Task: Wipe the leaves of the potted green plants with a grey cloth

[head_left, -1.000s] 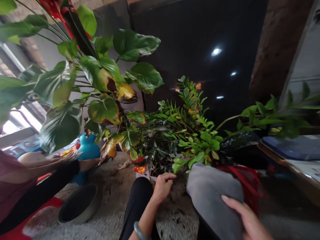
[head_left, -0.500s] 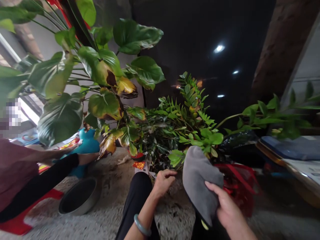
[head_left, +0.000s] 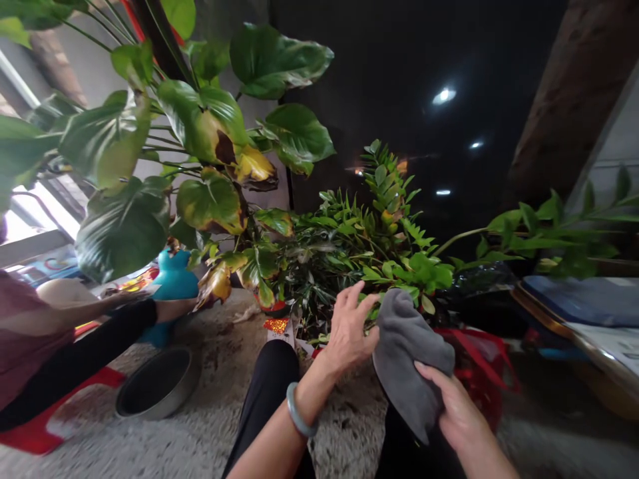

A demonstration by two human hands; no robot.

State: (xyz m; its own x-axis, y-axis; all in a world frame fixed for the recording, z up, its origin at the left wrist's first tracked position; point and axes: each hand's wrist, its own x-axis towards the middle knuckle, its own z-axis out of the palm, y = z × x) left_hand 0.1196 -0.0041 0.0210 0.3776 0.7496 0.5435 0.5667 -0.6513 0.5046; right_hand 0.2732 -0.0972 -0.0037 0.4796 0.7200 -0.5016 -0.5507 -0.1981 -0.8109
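A limp grey cloth (head_left: 412,359) hangs from my right hand (head_left: 456,406), its thumb lying over the front and the other fingers behind. Just left of the cloth, my left hand (head_left: 349,329) is raised with its fingers spread and nothing in them. A pale green bangle (head_left: 299,412) circles my left wrist. Behind both hands grows a low, leafy green plant (head_left: 424,273); the cloth's upper edge overlaps its leaves. Whether my left fingertips touch the leaves, I cannot tell.
Broad leaves of a tall plant (head_left: 204,126), some yellowed, fill the upper left. Below them are a turquoise gourd-shaped pot (head_left: 174,276), a grey basin (head_left: 157,386) and a person (head_left: 44,352) on a red stool (head_left: 40,426). A red bag (head_left: 479,359) lies at right.
My left hand has risen toward the plant and the cloth, and its fingers have spread. The cloth, still in my right hand, has crumpled at the top.
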